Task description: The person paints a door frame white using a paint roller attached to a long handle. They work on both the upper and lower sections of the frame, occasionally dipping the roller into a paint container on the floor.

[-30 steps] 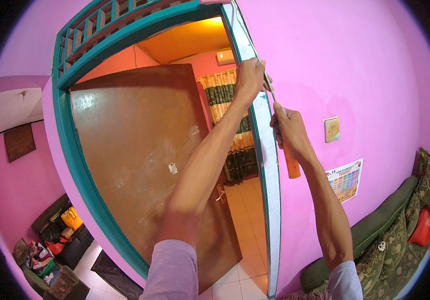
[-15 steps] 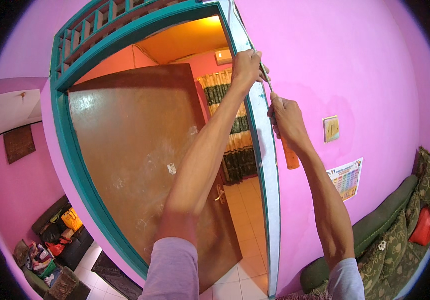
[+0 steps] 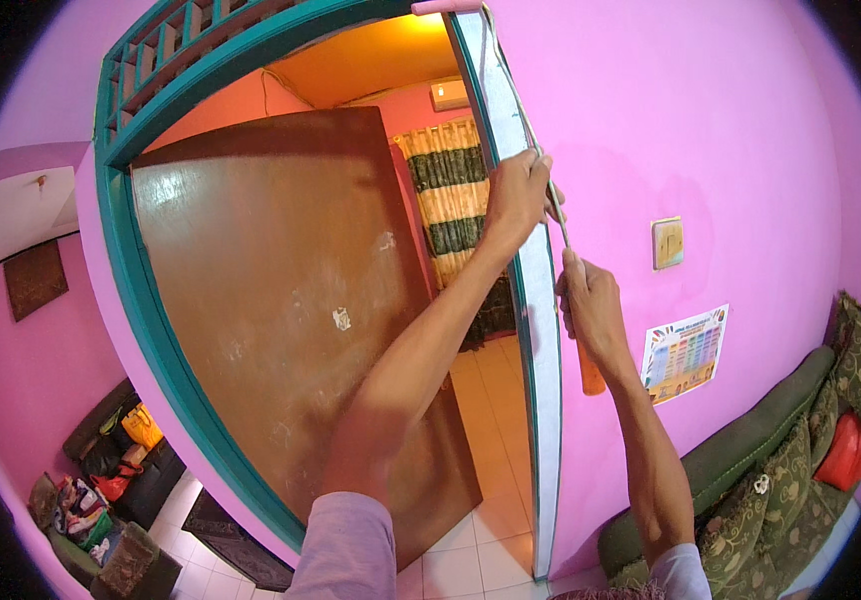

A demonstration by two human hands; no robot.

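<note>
Two hands at the grey door-frame edge [image 3: 541,330]: left hand [image 3: 517,198] pinches the blade of a screwdriver [image 3: 573,285] against it, right hand [image 3: 591,312] is wrapped tight around its orange handle below.

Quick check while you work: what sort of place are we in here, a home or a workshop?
Most likely a home's living room. A green sofa with cushions stands along the pink wall, a wooden door hangs open in a teal frame, and a striped curtain hangs in the tiled room beyond.
</note>
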